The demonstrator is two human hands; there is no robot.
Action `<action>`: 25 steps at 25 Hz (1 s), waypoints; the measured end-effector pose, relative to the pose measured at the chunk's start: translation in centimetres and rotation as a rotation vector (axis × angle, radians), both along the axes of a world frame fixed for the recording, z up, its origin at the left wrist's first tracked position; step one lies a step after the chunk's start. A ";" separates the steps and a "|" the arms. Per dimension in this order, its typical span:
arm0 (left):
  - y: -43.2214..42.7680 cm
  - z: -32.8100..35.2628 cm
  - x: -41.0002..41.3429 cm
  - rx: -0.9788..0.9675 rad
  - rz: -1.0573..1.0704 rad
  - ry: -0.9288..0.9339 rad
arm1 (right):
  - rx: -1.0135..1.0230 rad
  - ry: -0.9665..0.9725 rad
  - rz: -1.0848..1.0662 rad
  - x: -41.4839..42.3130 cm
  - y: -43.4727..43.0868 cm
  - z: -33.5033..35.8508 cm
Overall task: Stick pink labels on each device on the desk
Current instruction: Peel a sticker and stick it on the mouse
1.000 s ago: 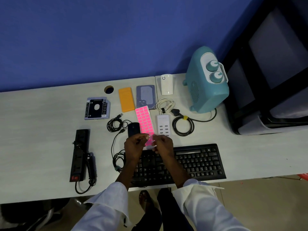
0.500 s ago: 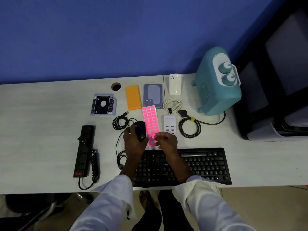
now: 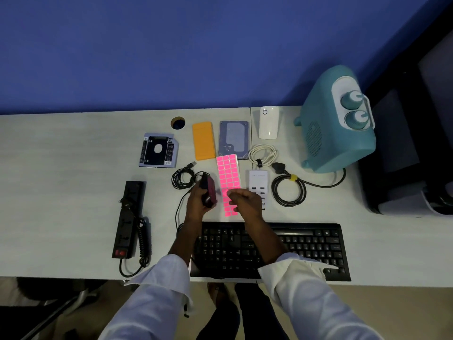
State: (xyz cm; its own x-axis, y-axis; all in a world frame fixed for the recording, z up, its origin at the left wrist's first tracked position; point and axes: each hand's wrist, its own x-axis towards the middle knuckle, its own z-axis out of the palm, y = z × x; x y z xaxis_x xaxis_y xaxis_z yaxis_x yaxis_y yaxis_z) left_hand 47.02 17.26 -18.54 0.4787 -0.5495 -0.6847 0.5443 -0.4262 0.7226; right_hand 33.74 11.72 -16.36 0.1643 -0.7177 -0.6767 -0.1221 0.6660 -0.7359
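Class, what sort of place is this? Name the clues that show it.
Probably an office or computer workspace: a long desk against a blue wall, a keyboard, and hardware such as a hard drive and power strip.

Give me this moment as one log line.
left hand: grips mouse, tipped up | right hand: over pink label sheet | sheet: flat on desk

The right hand (image 3: 245, 202) covers the lower rows of the pink label sheet (image 3: 228, 173) and part of the white charger (image 3: 258, 179) just to its right. It is unclear whether its fingertips pinch a label. The mouse (image 3: 209, 190) gripped in the left hand (image 3: 196, 204) is motion-blurred. Both forearms hide part of the keyboard (image 3: 306, 246).
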 end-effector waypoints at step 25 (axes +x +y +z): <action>1.6 0.1 0.4 -0.102 0.231 0.316 | -0.177 0.124 0.057 7.2 0.7 -1.8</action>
